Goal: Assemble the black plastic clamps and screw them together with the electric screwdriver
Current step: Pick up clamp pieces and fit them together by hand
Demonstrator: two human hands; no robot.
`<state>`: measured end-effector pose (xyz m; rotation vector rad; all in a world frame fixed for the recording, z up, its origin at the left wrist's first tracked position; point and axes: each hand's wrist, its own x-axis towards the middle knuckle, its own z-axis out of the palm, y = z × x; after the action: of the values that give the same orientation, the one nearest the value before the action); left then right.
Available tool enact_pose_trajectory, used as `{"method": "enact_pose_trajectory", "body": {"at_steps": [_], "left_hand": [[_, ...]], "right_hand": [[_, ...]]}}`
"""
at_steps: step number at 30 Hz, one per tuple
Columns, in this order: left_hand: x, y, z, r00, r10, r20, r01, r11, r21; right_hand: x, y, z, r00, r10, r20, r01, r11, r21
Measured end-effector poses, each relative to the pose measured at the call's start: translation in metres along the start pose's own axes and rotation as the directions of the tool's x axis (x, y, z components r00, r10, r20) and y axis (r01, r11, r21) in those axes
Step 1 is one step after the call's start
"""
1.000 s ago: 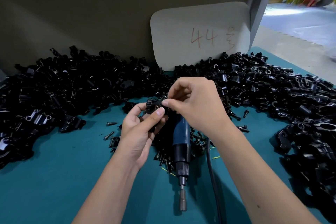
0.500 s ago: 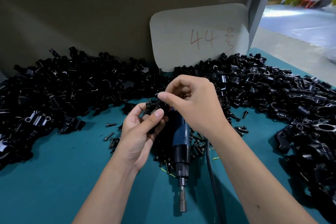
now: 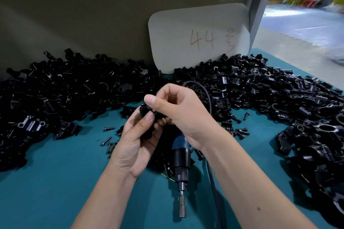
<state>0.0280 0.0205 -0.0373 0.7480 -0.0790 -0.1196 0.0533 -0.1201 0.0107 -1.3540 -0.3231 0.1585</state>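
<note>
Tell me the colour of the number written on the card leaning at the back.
Red: the "44" is handwritten on the pale card, clearest in the head view.

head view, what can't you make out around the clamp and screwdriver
- Black plastic clamp: mostly hidden by left hand and right hand; any screw unseen.
- Blue-and-black electric screwdriver: rear hidden under right hand.
- Black cable: cut off at bottom edge.
- Background people: blurred.

Small black plastic clamp held up between both hands at centre, blue and black electric screwdriver lying on the surface beneath, bit pointing near, black clamp parts heaped across the far side
</note>
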Motion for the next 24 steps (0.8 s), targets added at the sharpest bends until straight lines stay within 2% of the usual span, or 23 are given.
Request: {"method": "enact_pose_trajectory", "body": {"at_steps": [2,4,9,13,16,18,22,24], "left_hand": [[-0.0002,0.0021,0.0003,0.999,0.000,-0.043,-0.003,0.998,-0.070],[0.0000,0.0037,-0.0017,0.998,0.001,-0.069,-0.008,0.995,-0.097],[-0.0008,0.0015,0.0016,1.000,0.002,-0.011,-0.002,1.000,-0.030],[0.0004,0.0046,-0.0011,1.000,0.018,-0.004,-0.019,0.998,-0.053],[-0.0011,0.0042,-0.0004,0.999,0.018,0.047,-0.018,1.000,0.000],[-0.0006,0.0025,0.0013,1.000,0.005,0.028,-0.006,1.000,0.005],[-0.0009,0.0046,0.0002,0.999,0.027,-0.031,-0.029,0.999,-0.036],[-0.0018,0.0050,0.0004,0.999,0.032,-0.009,-0.032,0.999,-0.003]], "right_hand": [[-0.0008,-0.0032,-0.0023,0.997,0.002,0.071,-0.007,0.998,0.064],[-0.0003,-0.0046,-0.0034,0.997,-0.004,0.083,-0.003,0.997,0.076],[0.0002,0.0007,-0.0008,0.999,-0.034,-0.017,0.035,0.997,0.073],[-0.0002,0.0016,0.0013,0.997,-0.041,0.064,0.037,0.997,0.070],[0.0000,0.0014,0.0041,0.998,-0.055,0.016,0.055,0.997,0.050],[0.0004,0.0033,0.0034,0.999,-0.045,-0.015,0.045,0.998,0.048],[-0.0008,0.0017,-0.0033,0.998,-0.022,0.057,0.017,0.997,0.080],[-0.0008,0.0004,-0.0016,0.999,-0.028,0.031,0.025,0.995,0.094]]}}
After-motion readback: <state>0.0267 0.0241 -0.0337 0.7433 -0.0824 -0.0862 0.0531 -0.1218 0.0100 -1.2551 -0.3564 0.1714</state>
